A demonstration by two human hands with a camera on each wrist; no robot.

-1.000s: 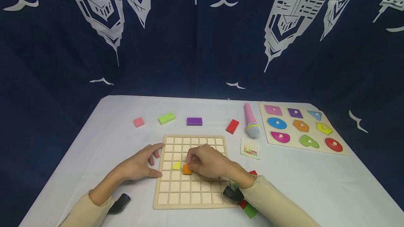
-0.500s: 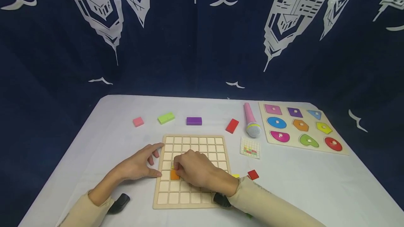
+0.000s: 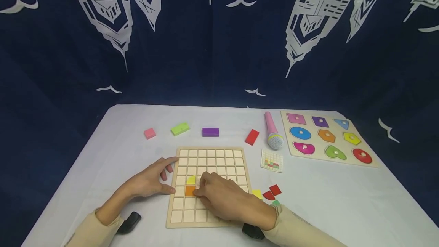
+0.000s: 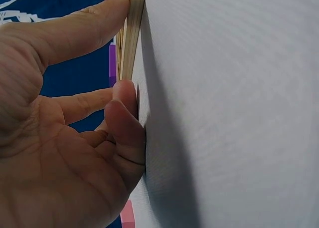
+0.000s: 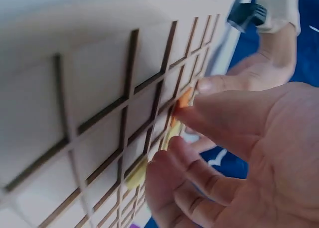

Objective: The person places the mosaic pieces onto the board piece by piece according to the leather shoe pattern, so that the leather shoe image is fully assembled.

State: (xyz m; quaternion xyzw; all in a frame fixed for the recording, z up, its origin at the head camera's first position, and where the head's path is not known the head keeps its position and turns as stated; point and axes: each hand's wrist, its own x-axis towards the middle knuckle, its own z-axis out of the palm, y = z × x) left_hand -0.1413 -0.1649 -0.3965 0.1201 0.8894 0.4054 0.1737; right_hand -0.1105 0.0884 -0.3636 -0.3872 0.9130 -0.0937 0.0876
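The orange tile now lies flat in a left-column cell of the grid board, uncovered since a moment ago; your right hand touches its edge with relaxed fingers. Your left hand, fingers straight, braces the board's side.
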